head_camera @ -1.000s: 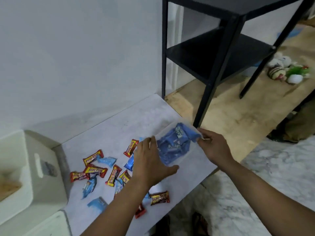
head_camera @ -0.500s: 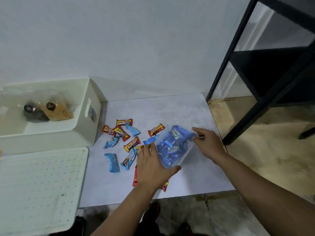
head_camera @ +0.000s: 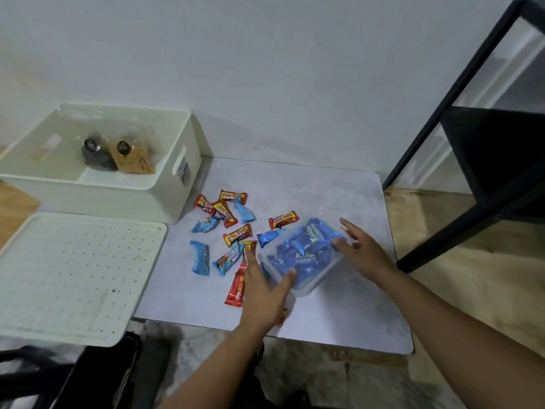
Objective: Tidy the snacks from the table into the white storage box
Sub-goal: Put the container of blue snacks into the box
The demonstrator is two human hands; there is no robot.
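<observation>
Both hands flank a clear tub (head_camera: 306, 258) of blue-wrapped snacks resting on the pale bench (head_camera: 339, 199): the left hand (head_camera: 265, 290) lies at its near-left corner with fingers straight and thumb against the rim, and the right hand (head_camera: 364, 250) has its spread, relaxed fingers touching the far-right end. Loose red and blue snack packets (head_camera: 233, 228) lie scattered left of the tub. The white storage box (head_camera: 97, 190) stands open at the bench's far-left corner with 2 pouches (head_camera: 118, 156) inside, its perforated lid (head_camera: 73, 276) lying flat in front.

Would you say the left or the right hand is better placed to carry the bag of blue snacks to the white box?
Probably the left hand: it touches the bag of blue snacks on the side facing the white storage box. The right hand is on the far side.
</observation>
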